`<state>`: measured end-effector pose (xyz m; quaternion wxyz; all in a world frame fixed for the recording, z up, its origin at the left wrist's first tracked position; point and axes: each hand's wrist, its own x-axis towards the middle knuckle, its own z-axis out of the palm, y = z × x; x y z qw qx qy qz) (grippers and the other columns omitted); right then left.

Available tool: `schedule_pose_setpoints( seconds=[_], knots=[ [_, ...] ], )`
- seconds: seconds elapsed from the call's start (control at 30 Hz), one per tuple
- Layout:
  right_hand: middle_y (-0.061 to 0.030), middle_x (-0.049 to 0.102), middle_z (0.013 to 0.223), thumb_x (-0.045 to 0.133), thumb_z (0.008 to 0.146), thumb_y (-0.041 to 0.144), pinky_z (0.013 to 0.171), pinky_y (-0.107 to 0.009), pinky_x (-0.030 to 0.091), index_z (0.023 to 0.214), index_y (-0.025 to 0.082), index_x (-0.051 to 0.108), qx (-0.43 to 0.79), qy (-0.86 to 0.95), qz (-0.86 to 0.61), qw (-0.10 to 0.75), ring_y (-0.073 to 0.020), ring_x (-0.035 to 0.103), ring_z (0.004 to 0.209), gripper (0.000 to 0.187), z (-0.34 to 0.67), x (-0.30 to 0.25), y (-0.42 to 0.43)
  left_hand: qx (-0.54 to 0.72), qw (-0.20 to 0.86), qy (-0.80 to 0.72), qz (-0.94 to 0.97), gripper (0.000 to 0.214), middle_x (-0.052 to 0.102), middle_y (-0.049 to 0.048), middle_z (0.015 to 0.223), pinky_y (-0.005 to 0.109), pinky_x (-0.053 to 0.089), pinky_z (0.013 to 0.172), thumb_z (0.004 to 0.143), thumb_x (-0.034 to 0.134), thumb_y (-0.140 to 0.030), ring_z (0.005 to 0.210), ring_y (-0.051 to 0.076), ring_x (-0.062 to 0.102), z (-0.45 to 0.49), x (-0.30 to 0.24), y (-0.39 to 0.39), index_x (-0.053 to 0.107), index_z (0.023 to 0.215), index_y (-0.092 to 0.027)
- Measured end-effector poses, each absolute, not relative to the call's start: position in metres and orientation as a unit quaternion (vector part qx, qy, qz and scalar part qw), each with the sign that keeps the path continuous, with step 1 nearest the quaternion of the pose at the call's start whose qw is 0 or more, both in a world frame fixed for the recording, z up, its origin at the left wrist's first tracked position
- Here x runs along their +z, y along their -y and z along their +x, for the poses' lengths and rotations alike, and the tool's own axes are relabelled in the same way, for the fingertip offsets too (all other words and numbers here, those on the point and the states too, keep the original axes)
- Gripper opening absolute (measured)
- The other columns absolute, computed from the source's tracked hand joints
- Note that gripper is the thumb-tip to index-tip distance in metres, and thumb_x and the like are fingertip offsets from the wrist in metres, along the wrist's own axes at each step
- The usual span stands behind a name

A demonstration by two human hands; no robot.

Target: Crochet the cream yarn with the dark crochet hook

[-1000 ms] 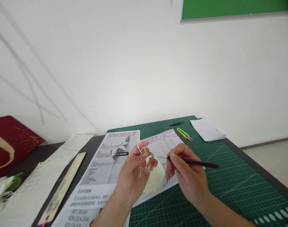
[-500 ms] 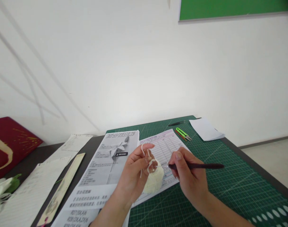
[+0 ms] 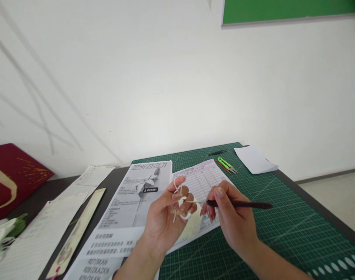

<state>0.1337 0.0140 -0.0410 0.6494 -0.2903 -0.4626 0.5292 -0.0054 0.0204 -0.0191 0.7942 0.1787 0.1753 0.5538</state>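
Observation:
My left hand [image 3: 166,216] is closed in a pinch on a small loop of white crochet work [image 3: 185,214], with a strand of yarn over the raised index finger. In my right hand [image 3: 231,216] is a crochet hook with a dark handle [image 3: 250,204], held like a pen. The hook's thin metal shaft points left and its tip meets the white work at my left fingertips; whether it is through a stitch I cannot tell. Behind the left hand, a ball of cream yarn [image 3: 192,227] sits on a printed form [image 3: 199,181], partly hidden by the fingers.
Green snips [image 3: 225,165] and dark tweezers [image 3: 218,152] lie on the green cutting mat [image 3: 282,229]. White paper [image 3: 254,160] is at the right. A printed pattern sheet [image 3: 136,198], a bookmark-like strip [image 3: 78,229], handwritten pages [image 3: 46,237] and a dark red bag [image 3: 17,175] spread leftward.
The hook has moved left from just apart to touching the white work. My left hand has turned and shifted slightly, covering more of the yarn ball.

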Motion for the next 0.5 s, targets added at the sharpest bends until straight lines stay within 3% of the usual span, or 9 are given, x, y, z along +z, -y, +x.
schedule_pose_setpoints(
  seconds=[0.5],
  knots=[
    [0.006, 0.054, 0.049, 0.053, 0.088, 0.036, 0.049, -0.023, 0.038, 0.066, 0.02, 0.055, 0.567, 0.427, -0.259, 0.655, -0.0089, 0.049, 0.045, 0.027, 0.1319, -0.0383, -0.015, 0.549, 0.795, -0.163, 0.199, 0.029, 0.043, -0.0039, 0.051, 0.024, 0.037, 0.054, 0.069, 0.052, -0.003, 0.047, 0.008, 0.04, -0.0049, -0.0195, -0.0203, 0.068, 0.09, -0.012]
  ],
)
